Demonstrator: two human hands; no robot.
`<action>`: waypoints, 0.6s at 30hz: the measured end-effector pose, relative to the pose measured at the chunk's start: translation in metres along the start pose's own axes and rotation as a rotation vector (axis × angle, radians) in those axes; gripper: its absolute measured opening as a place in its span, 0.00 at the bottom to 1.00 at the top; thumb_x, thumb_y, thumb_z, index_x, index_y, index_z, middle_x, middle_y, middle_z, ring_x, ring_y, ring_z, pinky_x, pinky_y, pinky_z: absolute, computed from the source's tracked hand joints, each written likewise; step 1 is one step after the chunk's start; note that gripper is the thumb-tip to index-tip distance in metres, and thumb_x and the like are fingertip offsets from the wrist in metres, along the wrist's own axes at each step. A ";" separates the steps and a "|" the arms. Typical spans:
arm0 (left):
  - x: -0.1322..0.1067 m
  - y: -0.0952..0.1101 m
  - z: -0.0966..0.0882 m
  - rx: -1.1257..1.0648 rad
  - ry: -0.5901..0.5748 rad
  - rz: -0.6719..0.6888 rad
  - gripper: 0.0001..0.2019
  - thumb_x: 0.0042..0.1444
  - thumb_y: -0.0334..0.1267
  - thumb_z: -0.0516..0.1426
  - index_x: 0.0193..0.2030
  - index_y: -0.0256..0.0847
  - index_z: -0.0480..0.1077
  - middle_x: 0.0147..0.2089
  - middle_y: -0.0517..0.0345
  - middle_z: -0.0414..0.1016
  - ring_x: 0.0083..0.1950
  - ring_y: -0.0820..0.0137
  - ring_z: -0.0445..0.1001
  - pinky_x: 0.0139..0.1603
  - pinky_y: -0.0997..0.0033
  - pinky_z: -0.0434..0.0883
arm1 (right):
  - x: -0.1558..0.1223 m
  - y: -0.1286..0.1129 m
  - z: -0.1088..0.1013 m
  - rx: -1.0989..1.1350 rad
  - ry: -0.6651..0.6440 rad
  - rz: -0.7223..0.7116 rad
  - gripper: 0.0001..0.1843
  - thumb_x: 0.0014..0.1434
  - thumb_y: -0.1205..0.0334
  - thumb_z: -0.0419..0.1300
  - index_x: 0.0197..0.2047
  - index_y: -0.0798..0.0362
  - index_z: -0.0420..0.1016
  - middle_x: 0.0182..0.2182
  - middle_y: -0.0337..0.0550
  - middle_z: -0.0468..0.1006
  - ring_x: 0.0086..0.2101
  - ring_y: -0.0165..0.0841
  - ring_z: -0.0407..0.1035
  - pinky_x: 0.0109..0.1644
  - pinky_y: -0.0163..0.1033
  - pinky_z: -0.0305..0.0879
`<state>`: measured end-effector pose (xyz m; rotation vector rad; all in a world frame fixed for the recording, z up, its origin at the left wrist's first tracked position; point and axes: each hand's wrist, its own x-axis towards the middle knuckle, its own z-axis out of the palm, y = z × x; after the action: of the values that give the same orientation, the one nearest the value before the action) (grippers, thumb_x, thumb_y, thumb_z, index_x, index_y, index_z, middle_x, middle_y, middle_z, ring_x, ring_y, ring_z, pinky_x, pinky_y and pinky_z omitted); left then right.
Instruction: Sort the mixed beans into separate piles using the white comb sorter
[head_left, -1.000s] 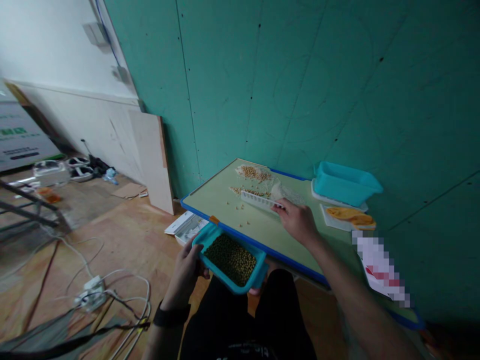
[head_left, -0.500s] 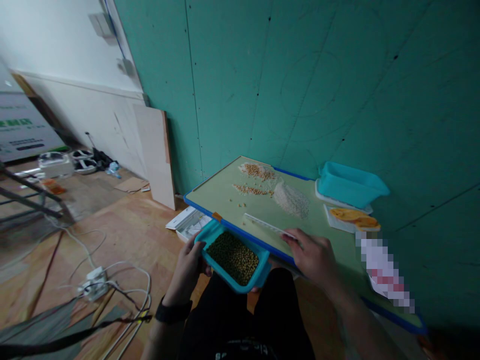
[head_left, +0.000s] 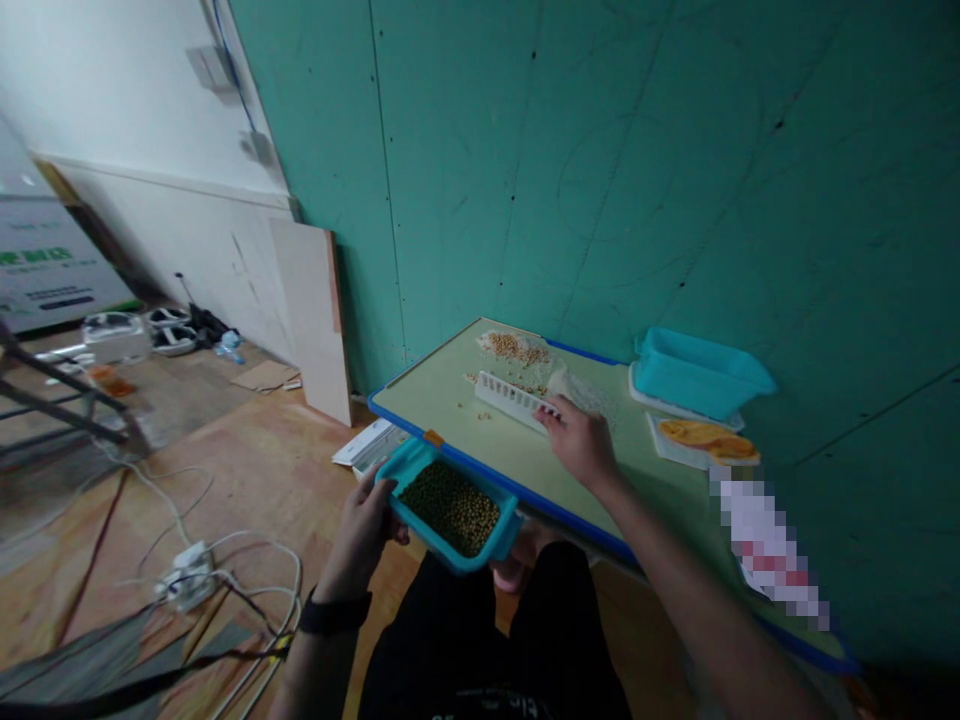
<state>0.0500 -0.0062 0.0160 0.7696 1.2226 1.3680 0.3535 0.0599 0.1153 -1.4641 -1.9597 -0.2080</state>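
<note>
My left hand [head_left: 361, 530] grips the near end of a teal tray [head_left: 448, 506] filled with dark green beans, held against the blue front edge of the table [head_left: 450, 455]. My right hand [head_left: 576, 441] is closed on a white slotted strip [head_left: 514, 400] that stands on edge on the pale green tabletop. The strip sits just in front of scattered yellow beans [head_left: 516, 347] and next to a heap of white grains [head_left: 581, 392].
An empty teal tub [head_left: 697, 372] on a white lid stands at the table's back right, with a white dish of orange pieces [head_left: 709, 436] beside it. A white box [head_left: 371, 445] lies on the wooden floor under the table edge. A power strip and cables [head_left: 187, 580] lie at left.
My right hand pulled the white strip back to the table's front edge, then pushed it out again to the yellow beans. The teal tray stayed at the edge in my left hand.
</note>
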 end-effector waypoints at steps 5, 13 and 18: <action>0.009 0.009 -0.007 0.032 0.039 0.022 0.26 0.56 0.45 0.59 0.60 0.35 0.69 0.14 0.71 0.66 0.11 0.71 0.67 0.11 0.75 0.68 | 0.021 -0.014 0.015 0.008 -0.128 -0.078 0.09 0.69 0.57 0.58 0.41 0.47 0.80 0.30 0.42 0.84 0.29 0.36 0.76 0.30 0.36 0.55; 0.004 0.007 -0.008 0.005 0.029 0.023 0.30 0.56 0.47 0.60 0.63 0.34 0.67 0.15 0.69 0.69 0.12 0.70 0.67 0.12 0.75 0.69 | -0.031 -0.048 -0.009 0.069 -0.140 -0.277 0.13 0.72 0.60 0.53 0.39 0.49 0.78 0.24 0.37 0.81 0.24 0.30 0.73 0.30 0.36 0.52; 0.002 0.003 -0.009 -0.028 0.020 0.008 0.35 0.56 0.46 0.61 0.68 0.33 0.63 0.14 0.70 0.68 0.12 0.69 0.69 0.12 0.75 0.68 | -0.038 -0.063 -0.014 0.140 -0.119 -0.271 0.13 0.71 0.60 0.54 0.38 0.50 0.78 0.22 0.38 0.80 0.23 0.30 0.73 0.29 0.36 0.54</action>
<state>0.0404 -0.0058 0.0156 0.7429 1.2148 1.3994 0.3084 0.0010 0.1194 -1.1426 -2.2200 -0.1018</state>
